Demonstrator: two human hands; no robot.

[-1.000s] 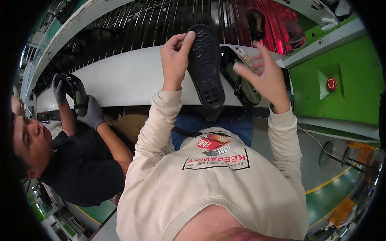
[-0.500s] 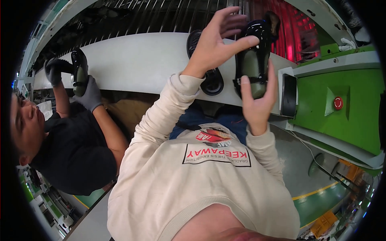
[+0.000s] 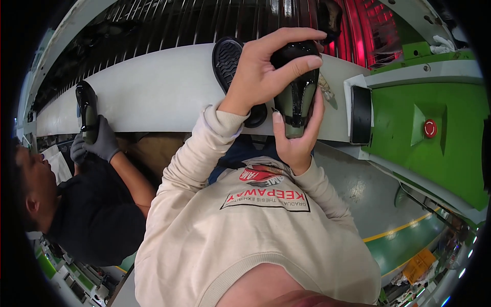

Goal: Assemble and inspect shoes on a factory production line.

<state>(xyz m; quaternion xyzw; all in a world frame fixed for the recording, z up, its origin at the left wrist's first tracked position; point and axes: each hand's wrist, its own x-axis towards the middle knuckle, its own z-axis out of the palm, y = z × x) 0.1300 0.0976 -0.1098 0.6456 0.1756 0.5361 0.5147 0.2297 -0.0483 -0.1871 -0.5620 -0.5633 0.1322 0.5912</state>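
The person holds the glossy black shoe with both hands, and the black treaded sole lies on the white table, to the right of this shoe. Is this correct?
Not quite: the head view shows the black treaded sole on the white table to the left, not right, of the glossy black shoe, which the left hand and right hand do hold.

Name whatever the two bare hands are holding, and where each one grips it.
A glossy black shoe: the left hand grips its toe end, the right hand its heel end.
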